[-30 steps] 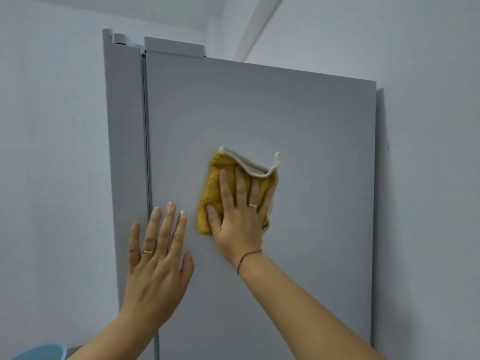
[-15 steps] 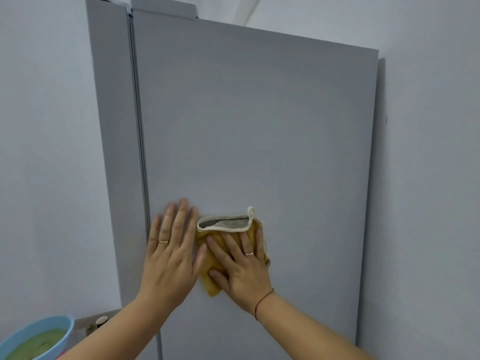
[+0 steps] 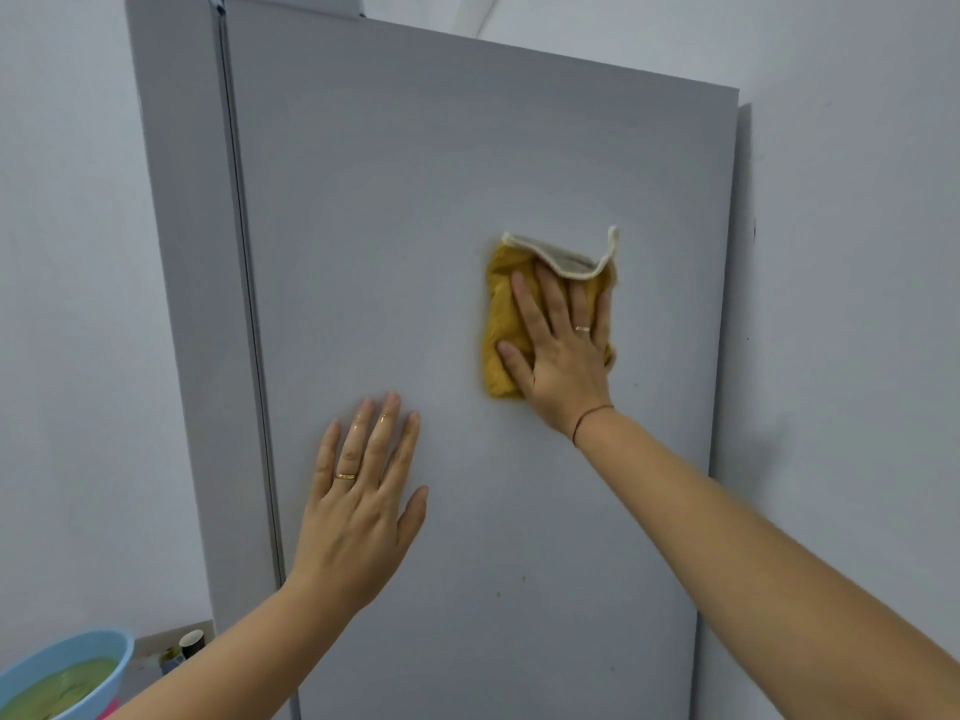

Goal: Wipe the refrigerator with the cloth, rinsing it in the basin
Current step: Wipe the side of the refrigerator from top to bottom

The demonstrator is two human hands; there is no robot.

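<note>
Smooth, matte, pale grey fridge (image 3: pixel 415 252) filling the middle, tall flat panel with a dark vertical seam down its 9 o'clock side and a few tiny dark specks low on the surface. Pressed flat against that panel, toward 2 o'clock from centre: cloth (image 3: pixel 506 324), mustard-yellow, nubby terry texture, folded into a rough upright rectangle, cream piping curling over at the top edge and showing a greyish underside. Right hand (image 3: pixel 563 350) spread wide and flat on the cloth, fingers splayed and pointing to 12, thumb out toward 9, palm pinning the fabric to the panel rather than clutching it; thin ring on one finger, red thread at the wrist, forearm running down to 5 o'clock. Left hand (image 3: pixel 363 506) lower, at about 7 o'clock from the cloth and well apart from it, flat on bare panel, holding nothing, fingers together-ish and angled to 1 o'clock, gold band showing, knuckles glistening wet. Down at the 7 o'clock corner, basin (image 3: pixel 111 662): round, glossy light-blue plastic, murky green water inside. Just beside it, small dark-capped bottle (image 3: pixel 191 644), details too small to make out.
</note>
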